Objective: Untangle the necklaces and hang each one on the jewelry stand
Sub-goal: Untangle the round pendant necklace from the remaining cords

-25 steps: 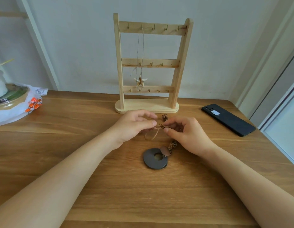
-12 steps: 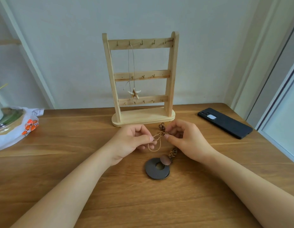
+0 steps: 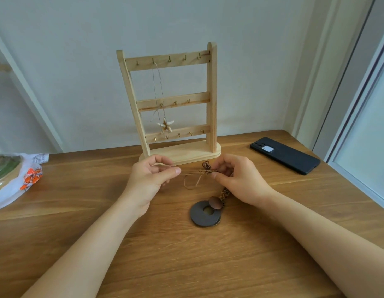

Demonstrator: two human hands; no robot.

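Observation:
A wooden jewelry stand (image 3: 211, 93) with three rows of brass hooks stands at the back of the table. A starfish necklace (image 3: 165, 125) hangs from a top-row hook. In front of the stand, my left hand (image 3: 149, 179) pinches the tan cord (image 3: 192, 172) of a second necklace. My right hand (image 3: 238, 179) pinches the same cord at its knotted brown part. A loop of cord hangs between the hands. The necklace's dark ring pendant (image 3: 205, 214) with a brown disc lies flat on the table below my right hand.
A black phone (image 3: 285, 155) lies at the right rear of the wooden table (image 3: 186, 265). A white plastic bag with orange print (image 3: 19, 179) sits at the left edge. A wall runs close behind the stand.
My hands have drawn apart, left hand going left, so the cord between them is stretched longer. The camera has tilted up; the pendant stays on the table.

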